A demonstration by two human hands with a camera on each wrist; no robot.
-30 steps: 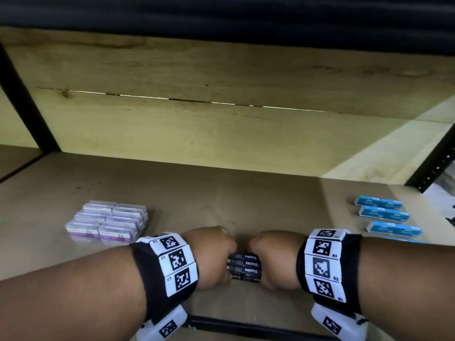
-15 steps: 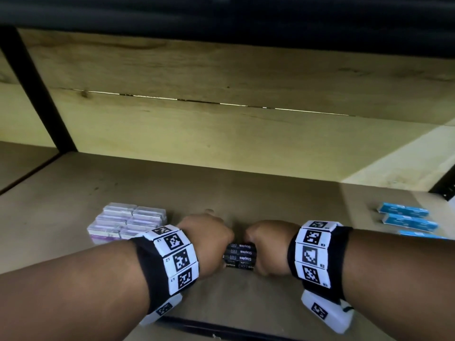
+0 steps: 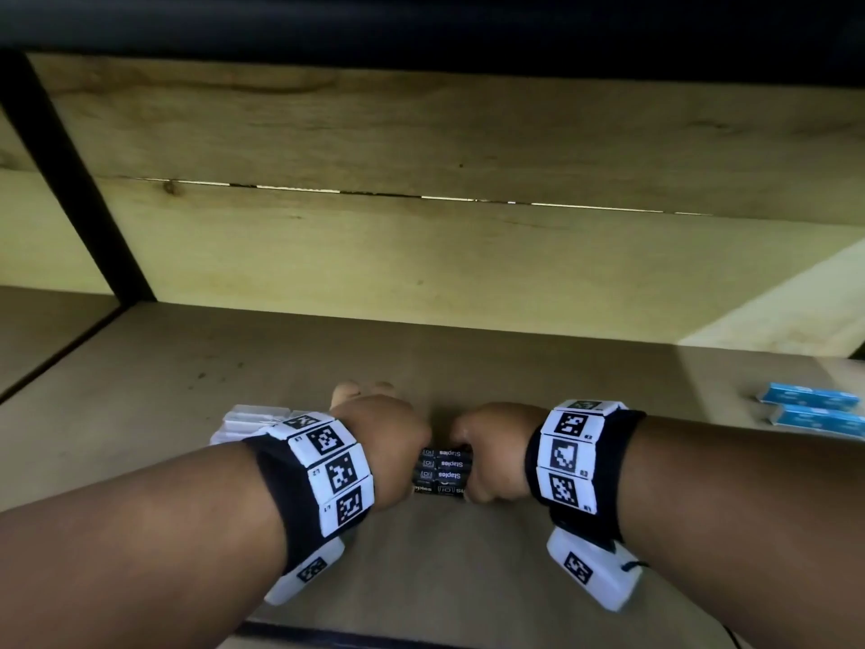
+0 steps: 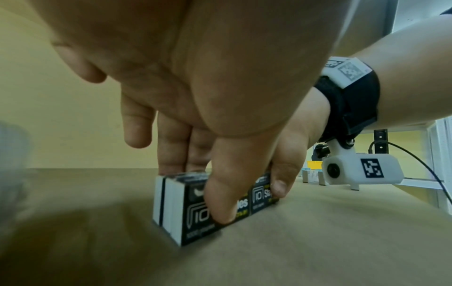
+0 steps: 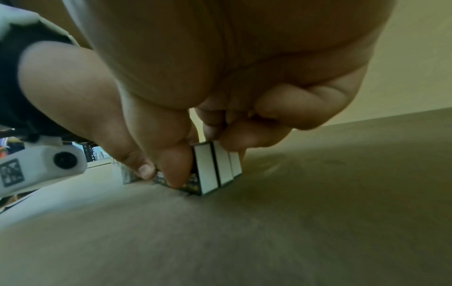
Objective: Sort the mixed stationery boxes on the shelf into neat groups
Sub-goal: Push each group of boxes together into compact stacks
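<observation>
Several black staples boxes [image 3: 442, 473] stand side by side as one block on the wooden shelf [image 3: 468, 367], near its front. My left hand [image 3: 393, 445] pinches the block's left end; in the left wrist view its thumb [image 4: 225, 193] lies on the near face of the black boxes [image 4: 193, 211], with the fingers [image 4: 176, 154] behind. My right hand [image 3: 487, 456] pinches the right end. In the right wrist view its thumb [image 5: 176, 166] and curled fingers [image 5: 247, 135] clamp the boxes [image 5: 215, 166]. Both hands hide much of the block.
A group of white-and-purple boxes [image 3: 243, 419] sits just left of my left wrist, partly hidden by it. Blue boxes [image 3: 805, 400] lie at the far right. A black upright post [image 3: 70, 180] stands at the back left. The wooden back wall [image 3: 468, 264] closes the shelf.
Both hands have slid the black block a little left and inward, closer to the white-and-purple boxes. The grip is unchanged, and the head view has shifted too.
</observation>
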